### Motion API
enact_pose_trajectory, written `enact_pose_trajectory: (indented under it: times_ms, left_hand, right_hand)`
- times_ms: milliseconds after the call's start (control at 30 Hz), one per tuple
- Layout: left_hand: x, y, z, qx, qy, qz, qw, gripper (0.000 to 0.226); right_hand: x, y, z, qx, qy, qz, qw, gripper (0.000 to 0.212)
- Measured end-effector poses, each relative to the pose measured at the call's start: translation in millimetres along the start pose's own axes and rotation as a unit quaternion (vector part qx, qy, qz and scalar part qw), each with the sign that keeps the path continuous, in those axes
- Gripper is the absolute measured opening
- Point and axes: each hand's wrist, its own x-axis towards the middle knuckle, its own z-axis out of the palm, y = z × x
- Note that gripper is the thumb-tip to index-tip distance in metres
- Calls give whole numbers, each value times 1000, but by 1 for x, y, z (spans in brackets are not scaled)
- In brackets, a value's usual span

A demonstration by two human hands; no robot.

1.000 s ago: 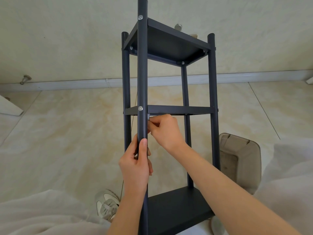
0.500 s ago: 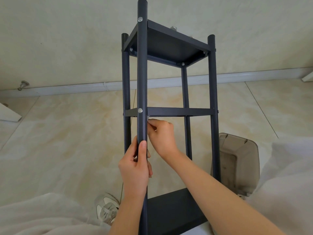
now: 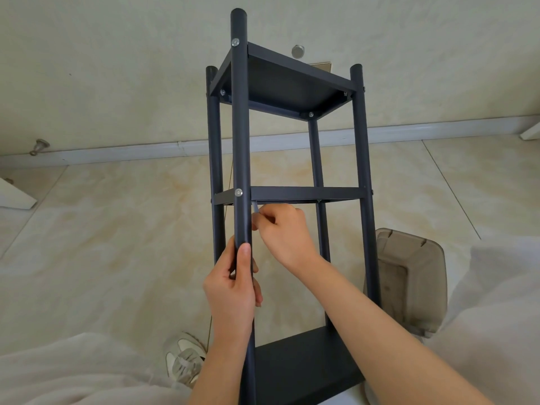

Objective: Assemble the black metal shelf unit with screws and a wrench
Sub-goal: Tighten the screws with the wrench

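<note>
Slightly rotated now, my right hand [image 3: 285, 232] pinches the wrench [image 3: 256, 206] under the middle shelf's [image 3: 304, 193] front corner; my left hand [image 3: 233, 287] grips the post [image 3: 240, 127]. Next: tighten further.

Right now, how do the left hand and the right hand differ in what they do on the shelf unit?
The left hand wraps round the front post, while the right hand pinches a small wrench. The left hand sits lower on the post; the right hand is higher, just under the middle shelf. Both are bare and work at the same corner.
</note>
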Motion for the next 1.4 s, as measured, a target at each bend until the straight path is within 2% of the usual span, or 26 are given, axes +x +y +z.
enact_pose_trajectory:
  times_ms: [433, 667, 833, 900, 1067, 1267, 1400]
  left_hand:
    - [-1, 2, 2, -10, 4, -6, 1000, 51]
    - [-2, 2, 2, -1, -6, 7, 1000, 48]
    - [-3, 2, 1, 1, -7, 6, 1000, 49]
    - [-2, 3, 1, -3, -8, 5, 1000, 50]
    - [-2, 4, 1, -3, -8, 10, 1000, 47]
    - [-2, 3, 2, -10, -2, 1, 1000, 46]
    - [-1, 3, 2, -11, 1, 5, 1000, 52]
  right_hand:
    - [8, 2, 6, -1, -15, -11, 1000, 29]
    - [10, 14, 26, 34, 67, -55, 996, 20]
    - [11, 17, 28, 41, 92, -97, 990, 17]
    - [10, 18, 27, 32, 80, -94, 992, 19]
    - [2, 24, 22, -21, -30, -41, 998, 26]
    - [-8, 24, 16, 4, -19, 22, 1000, 40]
    - [-9, 20, 13, 5, -19, 21, 1000, 31]
